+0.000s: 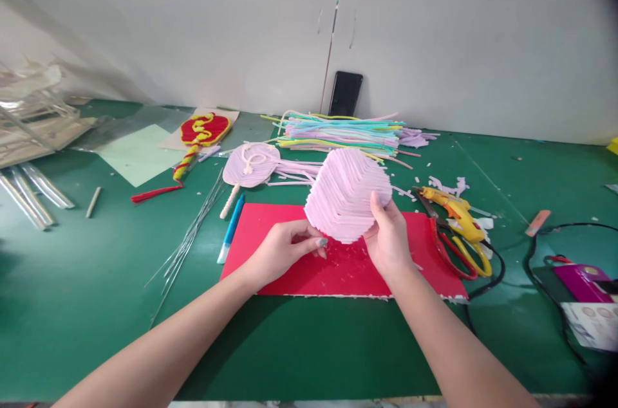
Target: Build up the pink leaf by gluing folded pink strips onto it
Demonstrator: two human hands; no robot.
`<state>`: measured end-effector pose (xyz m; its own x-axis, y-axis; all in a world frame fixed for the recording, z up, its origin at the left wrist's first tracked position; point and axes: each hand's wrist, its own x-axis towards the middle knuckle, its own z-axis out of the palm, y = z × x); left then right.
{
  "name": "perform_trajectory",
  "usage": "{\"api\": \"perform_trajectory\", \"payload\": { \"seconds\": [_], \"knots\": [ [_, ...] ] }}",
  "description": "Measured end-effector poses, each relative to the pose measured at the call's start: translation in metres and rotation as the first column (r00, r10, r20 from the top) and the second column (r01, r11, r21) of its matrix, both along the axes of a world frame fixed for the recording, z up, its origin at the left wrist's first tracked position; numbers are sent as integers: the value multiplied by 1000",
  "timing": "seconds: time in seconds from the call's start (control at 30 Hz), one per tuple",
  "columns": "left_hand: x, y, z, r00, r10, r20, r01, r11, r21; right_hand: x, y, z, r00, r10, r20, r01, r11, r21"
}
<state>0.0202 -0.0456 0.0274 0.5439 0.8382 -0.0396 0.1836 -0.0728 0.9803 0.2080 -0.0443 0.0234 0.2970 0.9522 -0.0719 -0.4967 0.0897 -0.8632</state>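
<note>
Both hands are up on one thing: a pink ribbed panel [347, 192], roughly six-sided, made of fuzzy sticks laid side by side. The right hand [389, 237] is closed on its lower right edge, thumb on the front, fingers behind. The left hand [284, 247] has its fingers curled, tips touching the panel's lower left edge (a light pinch, as far as I can tell). The panel is held tilted, just above a red mat [338, 269] that lies directly under both hands.

Just left of the left hand there's a blue pen [230, 228] at the mat's edge, then a fan of thin wires [188, 241]. Beyond the left hand is a pink paddle w/ a handle [251, 166], and further out a red and yellow one [203, 130]. Behind the panel is a pile of pastel fuzzy sticks [338, 131], w/ a dark phone [346, 94] leaning on the wall. Right of the right hand: red-handled scissors [451, 250] and a yellow glue gun [454, 205], close together. All on a green table [96, 305].
</note>
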Motion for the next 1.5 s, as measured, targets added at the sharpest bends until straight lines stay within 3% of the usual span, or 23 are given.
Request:
{"api": "perform_trajectory", "payload": {
  "seconds": [0.3,0.5,0.77,0.93,1.17,1.5],
  "knots": [
    [0,2,1,998,28,49,-25,998,-52,-5,-2,-1,998,61,-1,-61,997,41],
    [-2,3,7,994,41,106,-34,998,-60,9,0,0,985,150,83,-146,988,-54],
    [-6,4,5,981,73,180,-68,997,-35,22,1,7,986,127,107,-116,988,-104],
    [-6,6,3,976,120,181,-112,992,-55,21,2,7,997,72,31,-69,993,-97],
    [-4,5,1,988,64,139,-53,995,-80,15,0,8,994,84,-72,-91,991,-100],
    [-3,10,3,951,264,161,-247,962,-117,12,-4,12,987,145,-66,-151,984,-94]
  ]
}}
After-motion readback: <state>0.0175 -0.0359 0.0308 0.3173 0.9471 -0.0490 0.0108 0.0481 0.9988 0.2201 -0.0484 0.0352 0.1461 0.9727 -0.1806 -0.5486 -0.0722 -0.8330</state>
